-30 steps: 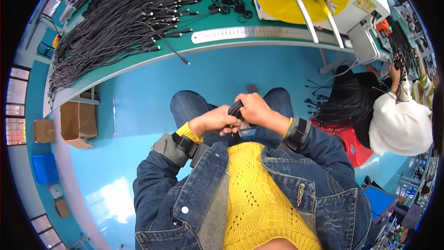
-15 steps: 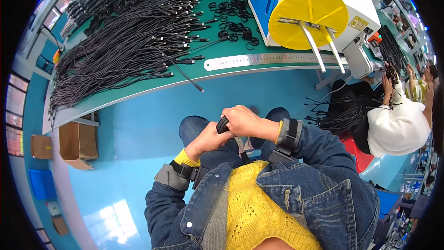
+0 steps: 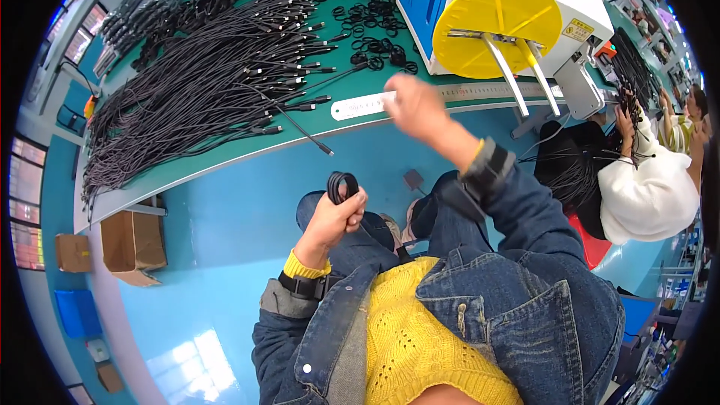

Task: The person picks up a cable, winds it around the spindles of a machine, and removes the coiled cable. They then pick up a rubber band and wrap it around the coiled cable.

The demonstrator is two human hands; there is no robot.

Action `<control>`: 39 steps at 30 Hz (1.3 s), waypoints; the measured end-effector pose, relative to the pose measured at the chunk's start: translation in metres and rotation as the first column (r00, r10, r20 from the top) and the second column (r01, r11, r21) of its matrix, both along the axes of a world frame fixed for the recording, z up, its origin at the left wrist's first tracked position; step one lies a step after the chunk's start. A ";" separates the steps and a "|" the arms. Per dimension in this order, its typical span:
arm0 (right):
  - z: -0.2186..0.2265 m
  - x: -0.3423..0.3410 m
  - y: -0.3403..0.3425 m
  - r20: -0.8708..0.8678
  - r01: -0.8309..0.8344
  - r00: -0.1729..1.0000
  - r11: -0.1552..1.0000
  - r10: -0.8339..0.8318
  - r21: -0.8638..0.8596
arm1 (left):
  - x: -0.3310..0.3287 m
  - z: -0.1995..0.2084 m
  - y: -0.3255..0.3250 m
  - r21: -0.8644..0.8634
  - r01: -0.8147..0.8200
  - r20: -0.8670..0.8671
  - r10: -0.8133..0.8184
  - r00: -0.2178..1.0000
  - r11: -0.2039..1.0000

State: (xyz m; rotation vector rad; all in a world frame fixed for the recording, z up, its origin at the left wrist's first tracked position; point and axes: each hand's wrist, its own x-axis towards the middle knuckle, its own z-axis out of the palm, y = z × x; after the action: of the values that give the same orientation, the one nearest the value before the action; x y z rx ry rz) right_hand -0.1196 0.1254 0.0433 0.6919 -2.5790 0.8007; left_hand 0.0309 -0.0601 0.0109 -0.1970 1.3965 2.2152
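A coiled black cable [image 3: 343, 186] is gripped in my left hand [image 3: 336, 217], held above my lap with its loops standing up out of the fist. My right hand [image 3: 416, 107] is stretched forward over the near edge of the green table, in front of part of a steel ruler [image 3: 358, 106]. Motion smears its fingers, so I cannot see whether anything is in them. Just beyond it lie small black loops [image 3: 381, 49], scattered on the table. To the left of them spreads a large pile of black cables [image 3: 187, 75] with metal plugs.
A blue and white machine with a yellow disc [image 3: 499, 28] and two protruding prongs stands at the table's right. Below the table's left end is an open cardboard box [image 3: 133, 247]. A co-worker in a white top [image 3: 646, 195] sits at the right, beside hanging black cables.
My hands have come apart. The right one has moved forward to the table edge, while the left keeps the coiled cable and has shifted slightly left. A dark sleeve now shows at the far edge.
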 end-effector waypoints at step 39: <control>0.019 0.102 0.116 0.445 -0.616 0.696 0.787 0.564 -0.033 | 0.006 0.022 0.111 -0.112 0.520 0.121 -0.508 0.853 0.847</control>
State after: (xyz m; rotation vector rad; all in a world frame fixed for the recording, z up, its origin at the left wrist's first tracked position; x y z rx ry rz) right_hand -0.0175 0.2410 0.0624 1.6122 -2.8245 1.0973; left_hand 0.0366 0.0509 0.0329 0.0364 1.3645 1.6476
